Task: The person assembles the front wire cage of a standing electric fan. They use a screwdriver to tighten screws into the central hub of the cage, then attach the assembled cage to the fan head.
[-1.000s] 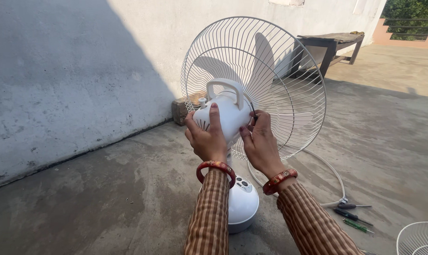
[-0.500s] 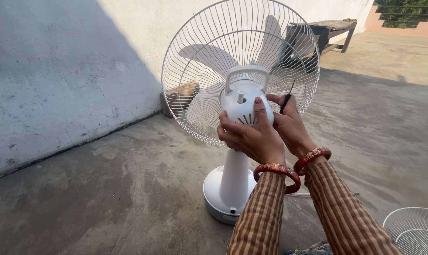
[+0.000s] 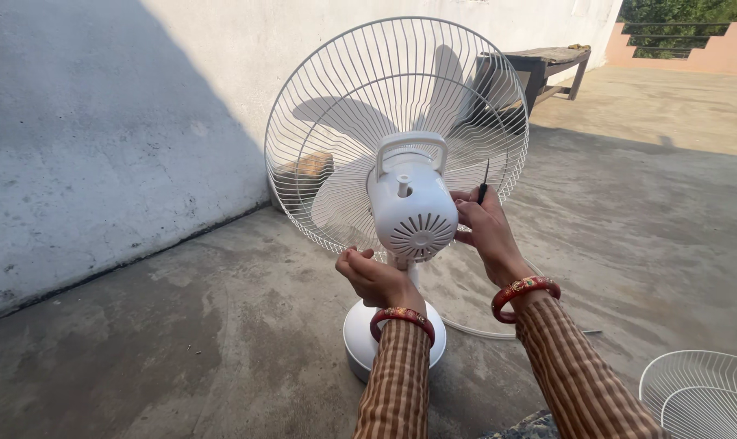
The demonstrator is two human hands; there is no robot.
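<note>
in the head view, a white pedestal fan (image 3: 401,195) stands upright at the centre of the frame on a concrete floor (image 3: 181,341), its long axis vertical from the round base (image 3: 356,337) up to the wire guard (image 3: 397,134). the guard and blades face away toward the upper part of the frame, and the motor housing (image 3: 413,211) with its carry handle points back at the camera. the left hand (image 3: 376,276) sits low centre, its grip curled narrow just under the housing by the stem; whether it truly holds the stem i cannot tell. the right hand (image 3: 486,232) touches the right side of the housing, its grip closed on a thin dark screwdriver (image 3: 483,189) that points upward. a loose wire guard (image 3: 706,394) lies at lower right, a wooden bench (image 3: 547,61) at upper right. compared with half a second ago, the left hand has dropped from the back of the housing to beneath it, and the housing's vented back now shows.
</note>
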